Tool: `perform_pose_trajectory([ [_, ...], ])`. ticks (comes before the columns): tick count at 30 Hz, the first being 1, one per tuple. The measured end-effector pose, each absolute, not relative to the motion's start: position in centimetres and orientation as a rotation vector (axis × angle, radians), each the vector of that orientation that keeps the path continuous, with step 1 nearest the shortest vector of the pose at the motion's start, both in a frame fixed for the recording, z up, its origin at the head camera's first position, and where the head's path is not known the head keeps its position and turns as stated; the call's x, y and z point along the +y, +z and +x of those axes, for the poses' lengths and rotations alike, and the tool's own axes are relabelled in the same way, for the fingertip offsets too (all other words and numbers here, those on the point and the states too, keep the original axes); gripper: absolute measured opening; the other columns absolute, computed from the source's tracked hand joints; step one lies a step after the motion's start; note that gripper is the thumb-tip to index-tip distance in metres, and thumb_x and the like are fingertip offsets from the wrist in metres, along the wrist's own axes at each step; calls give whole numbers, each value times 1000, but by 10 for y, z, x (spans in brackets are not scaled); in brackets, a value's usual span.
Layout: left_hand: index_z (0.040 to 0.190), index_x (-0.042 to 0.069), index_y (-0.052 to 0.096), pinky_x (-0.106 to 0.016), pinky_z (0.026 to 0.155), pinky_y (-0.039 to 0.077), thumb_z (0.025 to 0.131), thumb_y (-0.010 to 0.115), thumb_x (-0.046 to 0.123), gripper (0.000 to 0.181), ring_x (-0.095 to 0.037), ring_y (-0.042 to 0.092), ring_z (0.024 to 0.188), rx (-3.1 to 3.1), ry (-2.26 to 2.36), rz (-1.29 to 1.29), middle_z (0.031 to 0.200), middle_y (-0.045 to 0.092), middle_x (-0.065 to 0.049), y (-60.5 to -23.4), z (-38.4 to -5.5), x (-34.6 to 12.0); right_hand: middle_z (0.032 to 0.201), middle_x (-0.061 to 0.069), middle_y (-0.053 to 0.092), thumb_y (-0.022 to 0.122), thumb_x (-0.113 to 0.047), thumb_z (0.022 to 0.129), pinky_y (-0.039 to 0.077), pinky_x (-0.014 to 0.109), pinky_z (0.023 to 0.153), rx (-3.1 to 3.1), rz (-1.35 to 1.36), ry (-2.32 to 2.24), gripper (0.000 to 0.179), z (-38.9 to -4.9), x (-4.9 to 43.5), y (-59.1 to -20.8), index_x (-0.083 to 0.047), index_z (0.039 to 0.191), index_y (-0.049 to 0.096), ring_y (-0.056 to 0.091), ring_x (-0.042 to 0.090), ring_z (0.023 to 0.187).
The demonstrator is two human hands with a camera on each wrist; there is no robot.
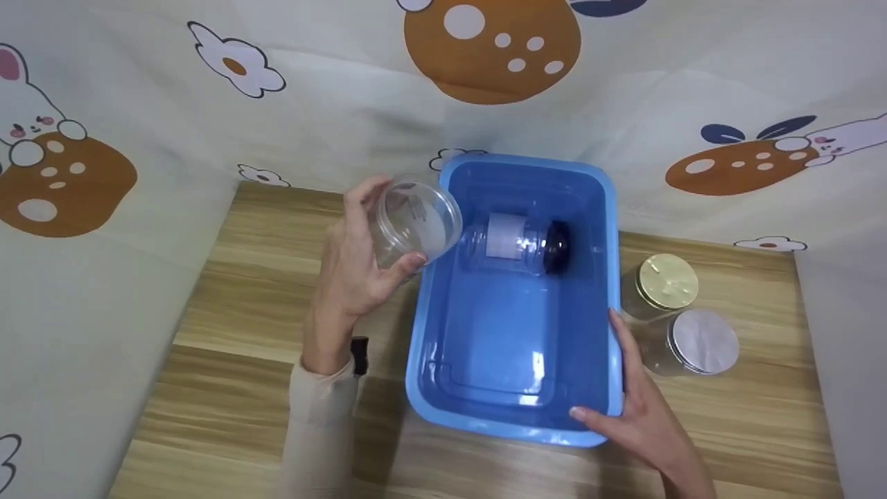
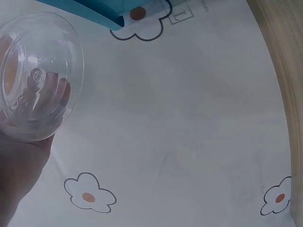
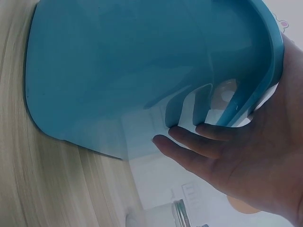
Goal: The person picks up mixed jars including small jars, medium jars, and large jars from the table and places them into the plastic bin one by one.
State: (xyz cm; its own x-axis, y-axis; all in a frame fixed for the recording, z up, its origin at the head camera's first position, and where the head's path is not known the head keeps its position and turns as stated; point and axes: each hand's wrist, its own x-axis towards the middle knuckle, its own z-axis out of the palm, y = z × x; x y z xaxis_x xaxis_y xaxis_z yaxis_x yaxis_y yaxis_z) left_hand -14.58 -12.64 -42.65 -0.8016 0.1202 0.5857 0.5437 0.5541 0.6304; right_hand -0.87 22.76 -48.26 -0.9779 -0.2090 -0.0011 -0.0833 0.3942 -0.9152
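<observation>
My left hand (image 1: 353,267) holds a clear plastic jar (image 1: 419,218) between thumb and fingers, just over the left rim of a blue plastic bin (image 1: 499,333). The jar shows no lid and tilts toward the bin. In the left wrist view, fingers show through the see-through jar (image 2: 52,71). At the bin's right front side, my right hand (image 1: 644,405) grips the rim, thumb over the inside and fingers along the outer wall. From the right wrist, the fingertips lie against the bin's outside (image 3: 118,61). Inside, a clear jar with a black lid and white label (image 1: 506,235) lies on its side.
Right of the bin stand two clear jars, one with a gold lid (image 1: 669,281), the other with a silver lid (image 1: 705,342). A wood-patterned tabletop (image 1: 242,277) lies beneath, with a printed cloth (image 1: 332,118) rising behind and at the sides.
</observation>
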Motion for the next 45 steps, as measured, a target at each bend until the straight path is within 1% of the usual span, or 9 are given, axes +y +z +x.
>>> perform_pose_trajectory([
  [3, 136, 3, 42, -42, 82, 52, 78, 50, 83, 99, -27, 65, 103, -2300, -1153, -549, 126, 64, -12, -425, -146, -126, 164, 10, 16, 89, -6, 65, 29, 46, 112, 2520, -280, -1653, 126, -8, 227, -483, -23, 161, 8, 29, 26, 143],
  [8, 132, 2, 50, -40, 89, 53, 74, 60, 81, 99, -27, 65, 108, -2244, -1121, -632, 126, 65, -11, -424, -148, -123, 163, 14, 18, 88, -4, 66, 29, 16, 109, 2494, -331, -1714, 124, -8, 228, -484, -19, 161, 9, 32, 14, 141],
  [18, 128, 2, 60, -37, 96, 52, 70, 77, 69, 91, -28, 65, 111, -2109, -1054, -877, 123, 67, -13, -418, -157, -110, 163, 16, 16, 89, -6, 65, 29, 15, 107, 2523, -321, -1667, 127, -9, 227, -484, -20, 161, 8, 33, 29, 141],
  [25, 133, 5, 60, -38, 97, 52, 71, 79, 64, 87, -27, 65, 114, -2165, -1003, -898, 128, 66, -11, -417, -157, -105, 164, 14, 15, 89, -8, 66, 28, 66, 105, 2519, -293, -1627, 128, -9, 225, -481, -23, 161, 5, 30, 36, 141],
  [30, 133, 7, 63, -35, 92, 54, 69, 79, 66, 88, -25, 67, 112, -2166, -957, -908, 129, 66, -8, -415, -157, -102, 164, 14, 15, 89, -9, 66, 25, 71, 105, 2510, -286, -1640, 127, -8, 225, -482, -25, 161, 6, 27, 38, 142],
  [32, 132, 8, 64, -35, 89, 55, 68, 78, 67, 89, -24, 67, 111, -2156, -943, -916, 129, 66, -7, -414, -158, -100, 164, 12, 15, 90, -9, 66, 25, 68, 107, 2516, -277, -1644, 126, -8, 225, -482, -25, 161, 8, 26, 34, 143],
  [35, 131, 8, 65, -34, 83, 57, 67, 79, 68, 89, -22, 68, 110, -2141, -927, -929, 128, 67, -6, -413, -159, -96, 164, 12, 16, 89, -7, 66, 27, 45, 116, 2519, -301, -1665, 125, -8, 225, -483, -22, 161, 9, 26, 23, 145],
  [39, 130, 8, 66, -31, 71, 58, 67, 80, 68, 88, -22, 69, 108, -2130, -917, -946, 126, 68, -5, -411, -160, -91, 164, 14, 17, 88, -5, 67, 23, 13, 110, 2504, -346, -1713, 123, -8, 225, -485, -18, 161, 9, 27, 9, 144],
  [45, 132, 10, 65, -32, 78, 58, 68, 78, 69, 88, -21, 68, 110, -2162, -918, -982, 127, 68, -5, -412, -163, -85, 164, 11, 16, 88, -6, 67, 24, 13, 109, 2498, -303, -1695, 124, -8, 223, -484, -22, 161, 8, 27, 16, 144],
])
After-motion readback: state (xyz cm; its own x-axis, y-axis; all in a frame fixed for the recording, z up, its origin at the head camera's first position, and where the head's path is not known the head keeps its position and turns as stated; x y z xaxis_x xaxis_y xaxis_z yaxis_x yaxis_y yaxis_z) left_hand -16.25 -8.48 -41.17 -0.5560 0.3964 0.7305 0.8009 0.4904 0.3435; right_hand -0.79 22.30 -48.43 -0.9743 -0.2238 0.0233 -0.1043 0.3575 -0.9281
